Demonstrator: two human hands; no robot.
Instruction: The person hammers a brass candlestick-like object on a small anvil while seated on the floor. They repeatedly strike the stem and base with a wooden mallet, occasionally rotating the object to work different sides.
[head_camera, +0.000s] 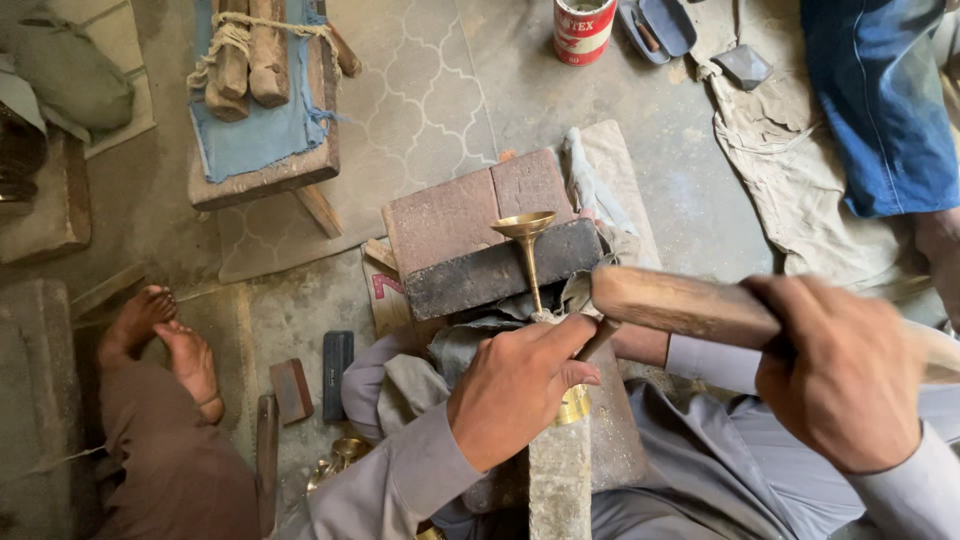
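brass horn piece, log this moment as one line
left hand: grips brass horn piece | right hand: holds wooden mallet | support: dark block

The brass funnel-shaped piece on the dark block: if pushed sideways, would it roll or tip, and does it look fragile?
The brass piece probably rolls in an arc: flared cup, thin stem. It looks stiff metal, hardly fragile. The left hand steadies it on the dark block; the right hand grips a wooden mallet.
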